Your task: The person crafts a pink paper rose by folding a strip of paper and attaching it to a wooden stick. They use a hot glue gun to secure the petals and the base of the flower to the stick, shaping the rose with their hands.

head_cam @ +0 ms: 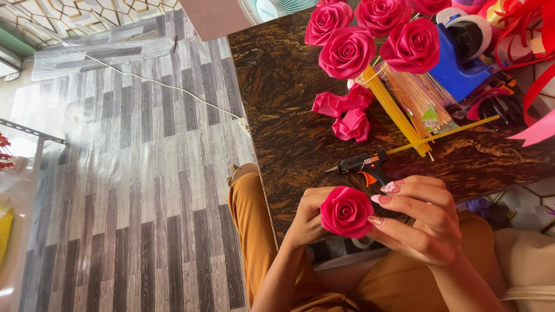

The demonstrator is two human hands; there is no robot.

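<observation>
1. Low in the middle of the frame, a pink rose [347, 212] sits between both hands, just over the near edge of the dark table [289, 115].
2. It looks light and soft, made of folded ribbon or thin fabric petals; I judge it would crush or lose its shape under a hard squeeze, and the outer petals could peel if pulled.
3. Its smooth petals may be a little slippery. The safest hold seems to be from behind or below at the base, with only light touches on the outer rim.
4. At the rose's left side, the left hand [306, 219] is curled around its back, fingers mostly hidden, so how tightly it grips I cannot tell for sure; it appears to carry the flower.
5. To the right, the right hand [422, 222] is narrowly closed, with its fingertips [378, 199] pinching the rose's right edge.
6. Just above the hands a black glue gun [361, 164] lies on the table, near but not touching them.
7. Farther up, loose petals [347, 112] and yellow sticks [399, 110] lie beside a cluster of finished roses [370, 34] at the upper right, well apart from the hands.
8. A blue tape dispenser [457, 63] stands right of those roses.
</observation>
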